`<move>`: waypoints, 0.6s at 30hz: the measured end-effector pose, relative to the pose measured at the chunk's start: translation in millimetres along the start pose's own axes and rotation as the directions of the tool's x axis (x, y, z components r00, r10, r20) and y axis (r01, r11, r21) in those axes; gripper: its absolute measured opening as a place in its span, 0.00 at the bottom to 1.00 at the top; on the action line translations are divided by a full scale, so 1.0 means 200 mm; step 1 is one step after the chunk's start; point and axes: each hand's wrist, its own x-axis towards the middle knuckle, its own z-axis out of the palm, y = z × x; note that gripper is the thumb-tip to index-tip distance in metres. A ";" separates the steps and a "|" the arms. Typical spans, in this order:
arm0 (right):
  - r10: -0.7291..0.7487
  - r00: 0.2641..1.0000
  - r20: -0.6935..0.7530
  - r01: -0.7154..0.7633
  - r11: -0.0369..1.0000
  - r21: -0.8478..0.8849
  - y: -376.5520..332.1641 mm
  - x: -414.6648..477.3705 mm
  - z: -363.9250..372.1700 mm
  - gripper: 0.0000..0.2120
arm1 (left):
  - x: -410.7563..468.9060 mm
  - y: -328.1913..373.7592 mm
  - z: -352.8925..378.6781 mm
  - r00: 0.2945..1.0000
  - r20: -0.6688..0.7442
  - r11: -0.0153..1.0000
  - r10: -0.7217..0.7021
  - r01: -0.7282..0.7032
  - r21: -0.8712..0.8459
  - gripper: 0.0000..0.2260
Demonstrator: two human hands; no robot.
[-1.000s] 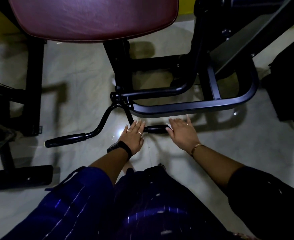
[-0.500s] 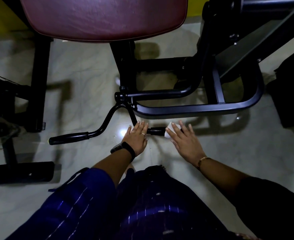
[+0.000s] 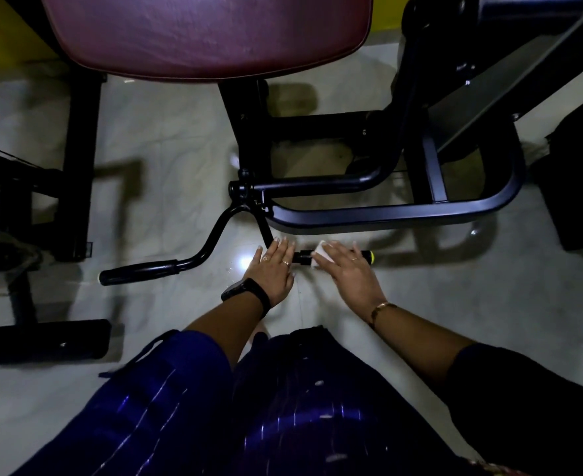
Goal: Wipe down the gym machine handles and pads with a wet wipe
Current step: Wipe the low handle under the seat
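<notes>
frame tube [image 3: 386, 214] behind handle [image 3: 302, 258], floor [image 3: 489, 304] open right

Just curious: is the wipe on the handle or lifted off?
On it: the right hand presses the white wipe onto the right handle grip.

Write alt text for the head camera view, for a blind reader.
A person's right hand presses a white wet wipe onto the right grip of a black curved handlebar near a pale floor, while the left hand rests on the bar beside it. A maroon seat pad and black machine frame fill the top.
</notes>
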 end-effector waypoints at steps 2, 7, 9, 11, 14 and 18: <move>0.062 0.998 -0.012 -0.062 0.998 -0.006 0.11 -0.06 -0.01 0.27 | 0.00 -0.01 0.00 1.000 -0.009 1.000 0.005 -0.005 0.001 0.29; 0.053 0.997 0.060 -0.051 0.998 -0.035 0.13 -0.04 -0.03 0.26 | 0.00 -0.01 0.01 1.000 -0.020 1.000 0.011 -0.011 0.006 0.29; 0.041 0.994 0.098 -0.038 0.999 -0.032 0.04 0.02 -0.02 0.26 | 0.00 -0.01 0.01 1.000 -0.019 1.000 0.011 -0.011 0.000 0.29; 0.037 0.986 0.162 -0.036 0.999 -0.008 -0.06 0.09 0.00 0.25 | 0.00 -0.01 0.01 1.000 -0.008 1.000 0.013 -0.013 0.012 0.29; 0.066 0.967 0.246 -0.080 0.996 0.046 -0.15 0.19 -0.01 0.24 | 0.00 -0.01 0.02 1.000 -0.014 0.999 0.022 -0.021 0.035 0.29; 0.118 0.948 0.294 -0.131 0.991 0.025 -0.08 0.22 -0.08 0.19 | -0.01 -0.03 0.04 0.994 -0.091 0.992 0.058 -0.047 0.116 0.30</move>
